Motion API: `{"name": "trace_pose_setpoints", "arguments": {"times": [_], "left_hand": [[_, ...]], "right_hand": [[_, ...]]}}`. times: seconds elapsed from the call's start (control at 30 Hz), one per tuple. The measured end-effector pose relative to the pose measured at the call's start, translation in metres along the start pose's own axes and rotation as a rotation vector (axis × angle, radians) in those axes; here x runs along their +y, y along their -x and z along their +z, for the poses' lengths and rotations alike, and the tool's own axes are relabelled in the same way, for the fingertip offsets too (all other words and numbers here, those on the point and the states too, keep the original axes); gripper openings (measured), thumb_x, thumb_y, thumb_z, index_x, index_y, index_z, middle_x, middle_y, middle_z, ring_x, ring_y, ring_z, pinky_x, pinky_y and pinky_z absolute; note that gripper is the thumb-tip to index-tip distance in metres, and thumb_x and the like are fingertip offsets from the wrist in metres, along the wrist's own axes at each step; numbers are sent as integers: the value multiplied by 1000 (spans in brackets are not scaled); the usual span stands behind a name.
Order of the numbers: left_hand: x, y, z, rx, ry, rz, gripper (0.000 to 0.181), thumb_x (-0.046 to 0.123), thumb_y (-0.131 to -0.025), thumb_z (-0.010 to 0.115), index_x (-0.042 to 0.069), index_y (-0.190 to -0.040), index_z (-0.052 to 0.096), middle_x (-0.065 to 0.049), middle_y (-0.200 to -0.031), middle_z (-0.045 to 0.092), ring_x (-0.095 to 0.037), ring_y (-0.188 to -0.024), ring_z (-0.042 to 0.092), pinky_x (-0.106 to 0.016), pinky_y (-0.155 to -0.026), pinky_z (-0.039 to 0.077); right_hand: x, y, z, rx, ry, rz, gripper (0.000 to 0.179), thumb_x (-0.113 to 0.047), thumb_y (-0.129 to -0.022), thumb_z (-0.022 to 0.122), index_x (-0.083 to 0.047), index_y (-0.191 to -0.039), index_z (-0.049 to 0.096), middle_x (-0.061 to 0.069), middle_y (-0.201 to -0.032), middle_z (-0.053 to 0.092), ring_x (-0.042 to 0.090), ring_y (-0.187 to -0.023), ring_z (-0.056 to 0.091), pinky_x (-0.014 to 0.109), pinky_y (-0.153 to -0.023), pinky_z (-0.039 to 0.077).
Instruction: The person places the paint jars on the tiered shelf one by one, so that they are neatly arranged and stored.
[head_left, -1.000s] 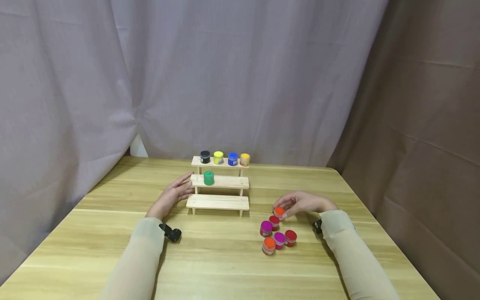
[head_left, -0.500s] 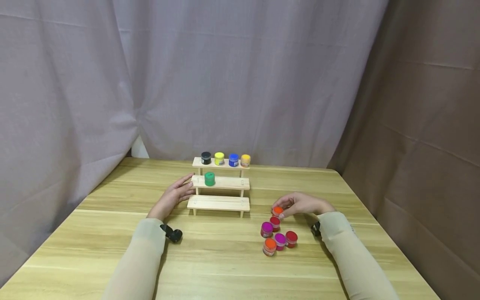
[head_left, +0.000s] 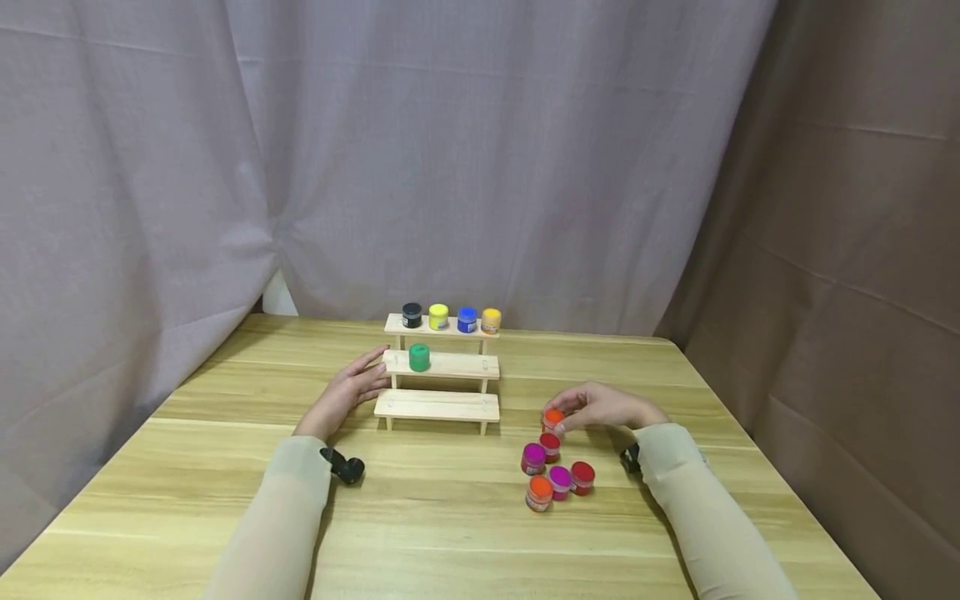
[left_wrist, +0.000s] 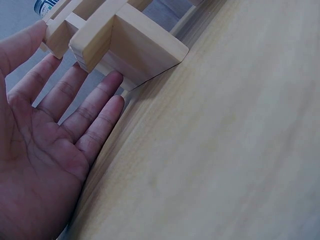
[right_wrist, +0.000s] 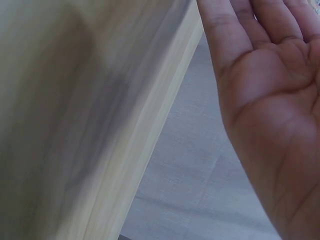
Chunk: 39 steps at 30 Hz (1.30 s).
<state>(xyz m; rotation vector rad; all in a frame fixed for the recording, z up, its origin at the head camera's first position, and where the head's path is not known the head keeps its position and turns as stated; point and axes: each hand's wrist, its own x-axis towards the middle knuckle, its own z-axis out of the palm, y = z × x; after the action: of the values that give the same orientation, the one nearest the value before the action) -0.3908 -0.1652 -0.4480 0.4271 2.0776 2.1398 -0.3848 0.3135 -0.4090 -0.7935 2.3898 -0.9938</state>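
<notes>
My right hand [head_left: 603, 406] pinches an orange-lidded paint jar [head_left: 553, 418] between thumb and fingers, to the right of a three-tier wooden stand [head_left: 437, 407]. In the right wrist view, the palm of that hand shows while its fingertips and the jar are out of frame. My left hand [head_left: 343, 398] lies along the stand's left end with its fingers extended. The left wrist view has its fingertips [left_wrist: 116, 77] right at the ends of the wooden steps. A green paint jar [head_left: 419, 358] sits on the middle step, left of centre.
Black [head_left: 412, 315], yellow [head_left: 438, 317], blue [head_left: 467, 319] and amber [head_left: 491, 321] jars line the top step. On the table [head_left: 420, 533], near my right hand, cluster a red jar [head_left: 550, 447], a magenta jar [head_left: 534, 457] and several others. Grey curtain [head_left: 480, 167] hangs behind.
My right hand has shifted slightly left and away from me with the orange paint jar, opening a little distance from the red one. My left hand has stayed at the stand.
</notes>
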Motion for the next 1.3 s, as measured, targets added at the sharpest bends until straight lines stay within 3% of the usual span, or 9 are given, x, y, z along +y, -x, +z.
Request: {"name": "trace_pose_setpoints", "arguments": {"times": [0.27,0.4,0.63,0.93,1.3], "left_hand": [[2,-1,0,3,-4,-2,62,34,-103,57,21,-159,33,-17,-154,41,-32,-129,53,-46,-112,41],[3,0,0,3,2,3,62,34,-104,57,20,-159,33,-18,-154,41,-33,-129,53,-46,-112,41],[4,0,0,-3,5,14,61,33,-104,56,19,-159,33,-19,-154,41,-35,-130,52,-48,-113,40],[0,1,0,-5,-1,11,61,32,-104,56,19,-159,32,-19,-154,42,-34,-129,52,-47,-113,40],[1,2,1,1,-8,10,62,32,-105,55,17,-160,31,-19,-155,40,-33,-128,53,-47,-112,40]], "right_hand": [[-7,-2,-1,26,-5,-47,38,-25,-92,76,-10,-126,69,3,-113,74,22,-107,68,32,-94,53],[-8,-2,-2,43,6,-41,37,-27,-91,76,-13,-125,70,1,-113,74,20,-107,68,32,-95,51],[-11,-2,-3,61,13,-46,37,-30,-90,78,-18,-124,71,-2,-114,73,20,-111,66,44,-101,49],[-11,-5,-1,69,15,-64,36,-29,-90,78,-16,-123,71,-1,-113,74,19,-108,68,35,-97,52],[-15,-6,0,103,25,-55,35,-32,-88,79,-19,-121,72,-4,-110,75,18,-107,68,42,-100,50]]}}
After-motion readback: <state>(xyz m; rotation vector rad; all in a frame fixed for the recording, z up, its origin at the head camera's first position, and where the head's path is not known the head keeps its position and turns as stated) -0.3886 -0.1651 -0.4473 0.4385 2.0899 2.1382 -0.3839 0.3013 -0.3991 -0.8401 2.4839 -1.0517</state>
